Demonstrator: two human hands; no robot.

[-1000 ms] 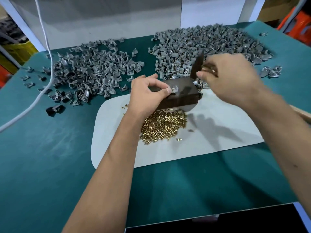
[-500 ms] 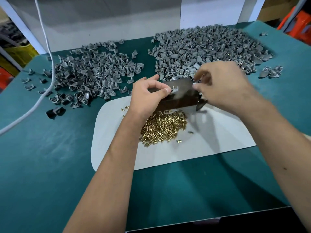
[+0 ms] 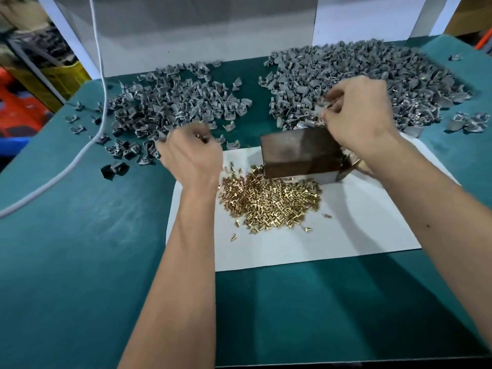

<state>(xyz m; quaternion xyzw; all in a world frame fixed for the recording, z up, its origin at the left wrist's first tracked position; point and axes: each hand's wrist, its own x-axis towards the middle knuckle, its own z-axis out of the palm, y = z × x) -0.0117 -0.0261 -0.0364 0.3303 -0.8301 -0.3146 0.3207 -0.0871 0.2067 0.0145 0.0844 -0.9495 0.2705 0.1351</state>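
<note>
Teal tabletop (image 3: 80, 262), hands (image 3: 190, 155) (image 3: 356, 113) at grey parts (image 3: 165, 102)

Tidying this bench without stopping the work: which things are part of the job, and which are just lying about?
In use: left hand, right hand, left grey pile, right grey pile, dark block, brass rivets, tool beside the block, white sheet.
Lying about: white cable, stray grey parts at the far right edge, yellow bin behind.

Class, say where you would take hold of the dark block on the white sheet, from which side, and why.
Probably grip the dark block at its left end, across its flat front and back faces, coming from above: brass rivets crowd its base and the right hand covers its right end.
</note>
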